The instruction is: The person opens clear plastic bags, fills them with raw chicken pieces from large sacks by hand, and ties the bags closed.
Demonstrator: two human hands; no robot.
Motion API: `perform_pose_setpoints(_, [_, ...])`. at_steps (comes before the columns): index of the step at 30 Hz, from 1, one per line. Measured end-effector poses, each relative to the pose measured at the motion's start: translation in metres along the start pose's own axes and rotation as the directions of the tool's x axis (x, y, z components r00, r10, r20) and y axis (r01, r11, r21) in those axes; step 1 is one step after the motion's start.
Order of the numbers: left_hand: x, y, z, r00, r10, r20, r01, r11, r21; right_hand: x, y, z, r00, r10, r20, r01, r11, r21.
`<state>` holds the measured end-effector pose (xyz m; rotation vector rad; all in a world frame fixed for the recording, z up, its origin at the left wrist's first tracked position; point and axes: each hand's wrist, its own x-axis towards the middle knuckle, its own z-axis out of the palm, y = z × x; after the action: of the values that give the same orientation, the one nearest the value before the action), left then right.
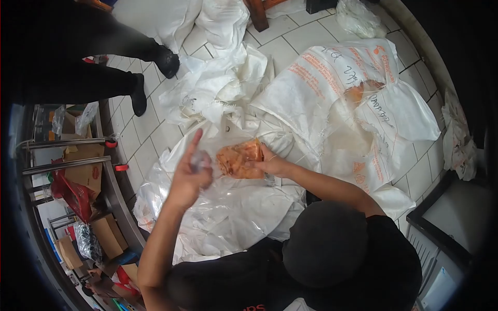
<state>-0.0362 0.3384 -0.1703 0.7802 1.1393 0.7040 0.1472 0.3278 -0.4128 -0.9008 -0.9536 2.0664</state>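
My right hand (pixel 270 163) grips the right end of a clear packet of orange-red food (pixel 238 159); what the food is I cannot tell. My left hand (pixel 194 173) is raised just left of the packet. Its index finger points up while the others curl around something clear, apparently plastic, though motion blurs it. Whether this plastic belongs to the packet I cannot see. Below the packet spreads crumpled clear plastic sheeting (pixel 233 212) over white sacks.
A large white woven sack (pixel 306 85) with orange print lies right, torn open, orange contents showing. More white sacks (pixel 220 78) lie ahead on the tiled floor (pixel 290 46). A person's dark shoes (pixel 167 63) stand upper left. Metal shelving (pixel 122 207) holds boxes at left.
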Motion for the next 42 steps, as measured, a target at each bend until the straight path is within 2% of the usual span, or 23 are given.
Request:
perform_pose_setpoints(1, [0.002,0.004,-0.005,0.982,-0.076,-0.171,0.071,0.997,-0.033,-0.001,0.007,-0.002,1.0,0.006,-0.001,-0.006,1.0,0.007])
perform_pose_setpoints(2, [0.004,0.007,-0.005,0.982,-0.081,-0.173,0.077,0.997,-0.029,-0.001,0.012,-0.006,0.998,0.051,-0.046,-0.054,0.996,-0.069])
perform_pose_setpoints(4, [0.004,0.013,-0.005,0.975,-0.077,-0.209,0.161,0.892,0.423,-0.001,0.002,-0.001,0.99,0.098,-0.1,-0.11,0.986,-0.127])
perform_pose_setpoints(5, [0.006,0.008,-0.001,0.98,0.02,-0.199,0.084,0.864,0.497,-0.003,-0.008,0.004,0.979,0.174,-0.107,-0.186,0.975,-0.117])
perform_pose_setpoints(7, [0.005,0.008,0.005,0.992,-0.022,-0.128,0.086,0.848,0.523,0.006,-0.006,0.009,0.962,0.244,-0.125,-0.259,0.959,-0.118])
perform_pose_setpoints(9, [-0.002,0.023,0.024,0.993,-0.111,-0.037,0.112,0.813,0.571,0.016,0.023,0.008,0.987,-0.087,-0.134,0.031,0.928,-0.372])
perform_pose_setpoints(10, [-0.002,0.025,0.024,0.994,-0.11,-0.016,0.1,0.82,0.564,0.011,0.01,-0.001,0.985,-0.086,-0.151,0.022,0.923,-0.385])
perform_pose_setpoints(11, [-0.004,0.027,0.015,0.993,-0.024,-0.116,0.1,0.692,0.715,0.005,-0.004,-0.01,0.998,-0.032,-0.046,-0.016,0.616,-0.787])
perform_pose_setpoints(12, [-0.003,0.03,0.006,0.976,0.086,-0.198,0.121,0.537,0.835,-0.001,-0.021,-0.015,0.997,0.076,0.022,0.01,0.152,-0.988])
perform_pose_setpoints(14, [-0.007,0.044,0.0,0.916,0.292,-0.276,0.177,0.322,0.93,-0.021,-0.043,-0.013,0.987,0.159,0.027,0.004,0.146,-0.989])
perform_pose_setpoints(16, [-0.008,0.045,-0.016,0.87,0.403,-0.285,0.176,0.286,0.942,-0.04,-0.085,-0.009,0.948,0.318,-0.03,-0.052,0.06,-0.997])
perform_pose_setpoints(17, [-0.008,0.058,-0.007,0.869,0.34,-0.359,0.249,0.327,0.912,-0.052,-0.109,-0.028,0.985,0.174,0.005,-0.029,0.19,-0.981])
perform_pose_setpoints(18, [-0.005,0.057,-0.004,0.871,0.335,-0.358,0.245,0.335,0.91,-0.061,-0.121,-0.056,0.994,-0.052,-0.1,-0.073,0.384,-0.921])
perform_pose_setpoints(20, [0.0,0.056,0.001,0.898,0.313,-0.31,0.18,0.382,0.906,-0.076,-0.159,-0.13,0.852,-0.239,-0.467,-0.195,0.682,-0.705])
perform_pose_setpoints(21, [0.002,0.055,0.006,0.914,0.3,-0.274,0.149,0.379,0.913,-0.078,-0.16,-0.182,0.639,-0.462,-0.614,-0.242,0.637,-0.731])
perform_pose_setpoints(23, [0.007,0.055,0.013,0.926,0.284,-0.249,0.126,0.388,0.913,-0.082,-0.193,-0.263,0.575,-0.435,-0.693,-0.615,0.329,-0.716])
perform_pose_setpoints(25, [0.013,0.056,0.017,0.945,0.255,-0.204,0.089,0.399,0.913,-0.057,-0.173,-0.344,0.692,-0.571,-0.441,-0.493,0.072,-0.867])
perform_pose_setpoints(27, [0.019,0.057,0.02,0.946,0.252,-0.206,0.097,0.386,0.917,-0.018,-0.184,-0.337,0.718,-0.624,-0.308,-0.264,0.165,-0.95])
perform_pose_setpoints(28, [0.021,0.057,0.022,0.948,0.236,-0.216,0.113,0.384,0.917,-0.01,-0.237,-0.279,0.8,-0.195,-0.568,-0.528,0.223,-0.82])
perform_pose_setpoints(29, [0.021,0.057,0.024,0.95,0.225,-0.216,0.119,0.377,0.918,0.007,-0.254,-0.271,0.732,0.136,-0.668,-0.678,0.25,-0.692])
perform_pose_setpoints(33, [0.019,0.063,0.027,0.947,0.235,-0.22,0.116,0.391,0.913,0.045,-0.22,-0.311,0.664,-0.094,-0.742,-0.723,0.17,-0.669])
perform_pose_setpoints(38, [0.006,0.043,-0.005,0.938,0.228,-0.262,0.124,0.484,0.866,0.025,-0.169,-0.38,0.58,-0.05,-0.813,-0.476,0.79,-0.388])
perform_pose_setpoints(42, [0.001,0.039,-0.017,0.931,0.218,-0.294,0.15,0.505,0.85,-0.038,-0.168,-0.305,0.542,0.03,-0.84,-0.47,0.839,-0.274])
